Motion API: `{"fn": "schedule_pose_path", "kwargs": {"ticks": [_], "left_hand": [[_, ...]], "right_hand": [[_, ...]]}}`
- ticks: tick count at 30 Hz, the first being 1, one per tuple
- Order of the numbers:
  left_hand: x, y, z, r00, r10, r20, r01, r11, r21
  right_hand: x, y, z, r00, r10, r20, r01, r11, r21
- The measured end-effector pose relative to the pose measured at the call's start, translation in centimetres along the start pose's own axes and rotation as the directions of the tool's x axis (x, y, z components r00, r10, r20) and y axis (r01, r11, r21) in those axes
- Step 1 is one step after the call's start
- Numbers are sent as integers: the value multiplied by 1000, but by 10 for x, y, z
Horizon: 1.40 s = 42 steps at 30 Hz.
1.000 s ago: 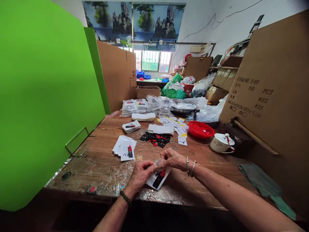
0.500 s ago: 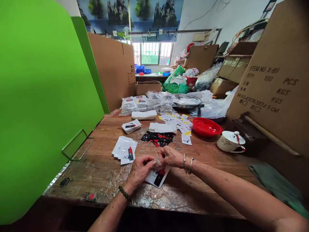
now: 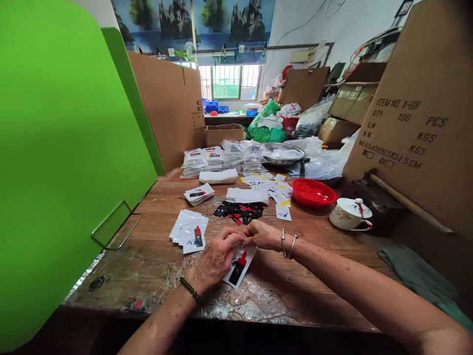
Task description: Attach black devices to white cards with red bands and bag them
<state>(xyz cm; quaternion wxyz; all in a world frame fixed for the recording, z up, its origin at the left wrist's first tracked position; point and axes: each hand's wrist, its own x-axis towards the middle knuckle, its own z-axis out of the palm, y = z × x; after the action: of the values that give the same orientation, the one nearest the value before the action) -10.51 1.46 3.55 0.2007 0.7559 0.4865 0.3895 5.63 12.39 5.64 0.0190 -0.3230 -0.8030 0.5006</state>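
My left hand (image 3: 218,254) and my right hand (image 3: 261,235) meet at the top edge of a white packet (image 3: 238,270) with a black and red piece on its front. Both hands are closed, fingertips pinched together on that edge; the fingers cover exactly what lies between them. To the left, a fanned stack of similar white packets (image 3: 189,231) lies on the table. Just beyond my hands is a heap of black and red pieces (image 3: 242,211). A single small white card (image 3: 283,212) lies past my right hand.
A red bowl (image 3: 314,193) and a lidded cup (image 3: 350,215) stand to the right. White and yellow cards (image 3: 268,185) and bagged bundles (image 3: 203,161) lie behind. A green panel (image 3: 74,148) and a wire stand (image 3: 117,226) border the left, a large carton (image 3: 417,84) the right.
My left hand has turned over the packet's upper left side, its fingers now more curled. More of the black and red piece shows. The view has shifted slightly.
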Motion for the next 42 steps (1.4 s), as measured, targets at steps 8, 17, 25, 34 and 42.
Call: {"fn": "schedule_pose_path", "kwargs": {"ticks": [8,17,25,34,42], "left_hand": [[13,-7,-11,992,68,105,-75,995,62],[35,3,-26,989,74,129,-91,987,135],[47,9,-37,985,50,166,-75,986,151],[45,0,-25,993,41,113,-54,992,113],[46,-5,-21,997,-16,71,12,998,60]], "right_hand": [[-4,-9,-4,998,35,44,-35,999,15],[-1,-37,-11,988,-99,-118,11,810,-587],[2,-40,-18,971,-48,-235,-92,832,-548],[13,-26,-18,985,-4,-174,-79,879,-471],[22,-18,-12,994,-23,-105,-33,863,-504]]}}
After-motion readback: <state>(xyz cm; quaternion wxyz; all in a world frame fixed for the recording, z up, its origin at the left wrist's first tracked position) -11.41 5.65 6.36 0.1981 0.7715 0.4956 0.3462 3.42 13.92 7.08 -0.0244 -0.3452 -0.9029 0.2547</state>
